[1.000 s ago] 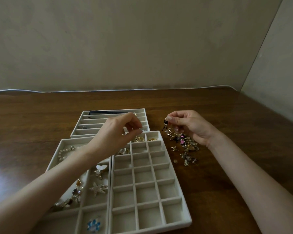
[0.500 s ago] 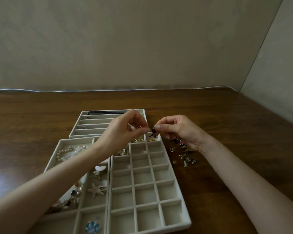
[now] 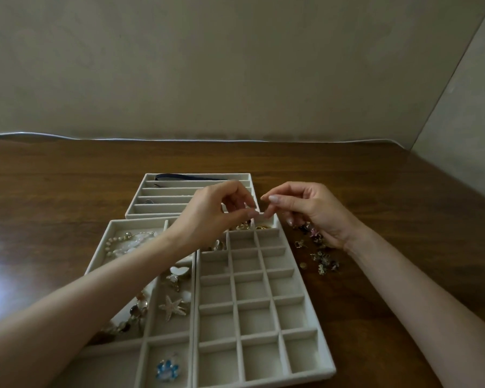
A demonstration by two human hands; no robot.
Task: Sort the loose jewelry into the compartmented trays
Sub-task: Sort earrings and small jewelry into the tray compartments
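Observation:
My left hand (image 3: pixel 216 211) hovers over the top edge of the grid tray (image 3: pixel 263 380), thumb and fingertips pinched together on a small jewelry piece that they hide. My right hand (image 3: pixel 308 208) is just to its right, index finger lifted, thumb tip touching my left fingertips. The loose jewelry pile (image 3: pixel 324 261) lies on the wood under and below my right wrist. Gold pieces (image 3: pixel 263 227) sit in the grid tray's top compartments.
A left tray (image 3: pixel 100 246) holds a pearl necklace (image 3: pixel 123 242), a starfish brooch (image 3: pixel 174 306) and a blue flower (image 3: pixel 167 369). A long-slot tray (image 3: pixel 151 215) lies behind with a dark strap. Walls close off the back and right.
My right hand carried a small dark piece left from the pile to my left fingertips. Its index finger has now lifted and the piece is out of sight.

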